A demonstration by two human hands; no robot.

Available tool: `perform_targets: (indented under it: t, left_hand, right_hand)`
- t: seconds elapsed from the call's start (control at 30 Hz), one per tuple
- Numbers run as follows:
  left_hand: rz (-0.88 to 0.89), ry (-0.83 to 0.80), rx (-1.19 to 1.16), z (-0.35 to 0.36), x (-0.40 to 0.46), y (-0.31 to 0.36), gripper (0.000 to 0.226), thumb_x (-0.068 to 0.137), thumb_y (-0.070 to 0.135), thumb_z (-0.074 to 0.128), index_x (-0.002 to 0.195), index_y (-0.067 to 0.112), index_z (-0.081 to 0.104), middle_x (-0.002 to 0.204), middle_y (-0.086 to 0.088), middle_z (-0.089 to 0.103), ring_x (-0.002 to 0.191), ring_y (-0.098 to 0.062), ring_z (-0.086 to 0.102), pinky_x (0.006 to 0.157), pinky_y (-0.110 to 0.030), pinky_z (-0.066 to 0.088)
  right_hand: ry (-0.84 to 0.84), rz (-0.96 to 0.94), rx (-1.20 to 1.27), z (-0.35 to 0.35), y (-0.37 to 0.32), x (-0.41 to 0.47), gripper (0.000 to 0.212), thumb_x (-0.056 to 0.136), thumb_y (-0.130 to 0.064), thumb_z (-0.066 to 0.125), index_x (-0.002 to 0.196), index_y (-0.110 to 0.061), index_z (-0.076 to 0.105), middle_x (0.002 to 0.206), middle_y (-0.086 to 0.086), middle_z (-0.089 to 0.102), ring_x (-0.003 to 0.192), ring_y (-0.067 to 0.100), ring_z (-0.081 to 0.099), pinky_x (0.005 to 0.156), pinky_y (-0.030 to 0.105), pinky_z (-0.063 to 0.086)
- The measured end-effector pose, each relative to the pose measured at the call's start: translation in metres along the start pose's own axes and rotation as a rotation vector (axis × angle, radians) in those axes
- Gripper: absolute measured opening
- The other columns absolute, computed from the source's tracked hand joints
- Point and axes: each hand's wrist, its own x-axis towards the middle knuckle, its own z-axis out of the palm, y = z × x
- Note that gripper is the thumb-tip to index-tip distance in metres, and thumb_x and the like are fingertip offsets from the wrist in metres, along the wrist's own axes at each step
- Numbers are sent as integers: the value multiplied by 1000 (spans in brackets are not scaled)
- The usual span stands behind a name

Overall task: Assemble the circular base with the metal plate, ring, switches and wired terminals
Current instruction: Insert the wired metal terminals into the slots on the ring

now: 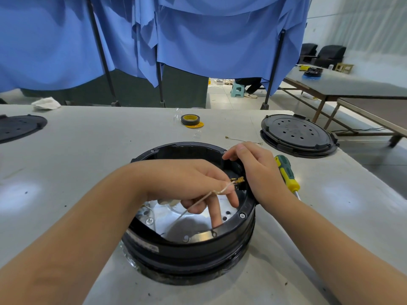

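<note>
The left hand (189, 183) reaches into the circular base (193, 245) from the near-left side, its thumb and forefinger pinching a thin pale wire (204, 199) just behind a brass terminal (239, 180) — the terminal sits at the inner right wall of the base, against a small dark part whose kind cannot be told. One of its fingers points straight down and touches the shiny metal plate (176, 219) lying in the bottom of the base. The right hand (255, 170) curls over the right rim of the base, thumb on the near side and fingers draped over the wall, gripping it beside the terminal.

The base is a black ring-walled housing set in the middle of the grey table (88, 150), with screw bosses on its rim and the perforated plate inside. A second wire runs across the plate toward the near wall.

Just right of the right hand lies a green-and-yellow screwdriver (287, 172), handle pointing away. Farther back a loose wire with a terminal (242, 140) rests on the table, and beyond it a roll of dark tape (190, 119) with a yellow core. A black round cover (297, 134) with holes sits at the far right; another black disc (19, 126) at the far left edge — behind everything hangs a blue curtain (198, 40).
</note>
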Motion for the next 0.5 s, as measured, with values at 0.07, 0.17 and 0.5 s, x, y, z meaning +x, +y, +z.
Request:
perform_targets:
  t: [0.07,0.17,0.5]
  left_hand:
    - [-17,14,17,-1,1,-1,34,103,31,39,105,9,64,73,-8,72,45,-10,42,42,-14,31]
    - [-35,25,-10,-2,4,-2,46,101,44,34,105,10,64,74,-8,73,45,-11,43,40,-14,31]
    - [149,22,6,-7,2,-10,38,95,49,47,100,18,70,60,6,53,51,-5,43,54,-12,40]
  right_hand:
    - [0,0,-4,0,0,0,39,98,-8,41,73,-19,68,89,9,65,88,14,57,69,11,44]
    - [9,6,-5,0,0,1,38,98,-8,42,73,-18,69,87,8,65,87,14,58,75,20,44]
    - [13,9,1,0,0,0,38,97,-8,43,71,-19,68,86,9,66,86,16,58,79,25,44]
